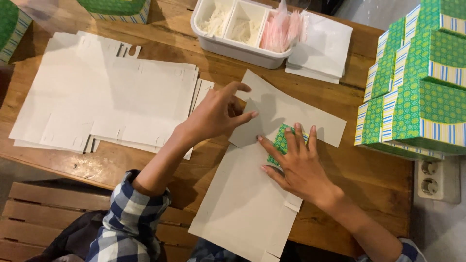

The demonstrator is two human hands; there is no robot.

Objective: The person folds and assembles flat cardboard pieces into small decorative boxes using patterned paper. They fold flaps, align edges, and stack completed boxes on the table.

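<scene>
A wooden table [121, 165] fills the view. On its left lies a wide stack of flat white blanks [97, 102]. At the right edge stand assembled green boxes [417, 87] with striped edges, piled together; two more green boxes sit at the top left. A white tray [233, 46] with compartments of white and pink bits stands at the top, with a small pile of white sheets [323, 48] just beside it.

In front of the person lies one grey-white blank [242, 204], running from the near table edge up toward the tray. Its upper part is folded over, and a small green patterned patch [280, 141] of its printed side shows at the fold.

The right hand [298, 167] lies flat on the blank, fingers spread and open, fingertips touching the green patch and pressing it down; it grips nothing.

The left hand [218, 114] hovers over the folded flap, thumb and forefinger half open around the flap's left edge; whether they pinch it I cannot tell.
</scene>
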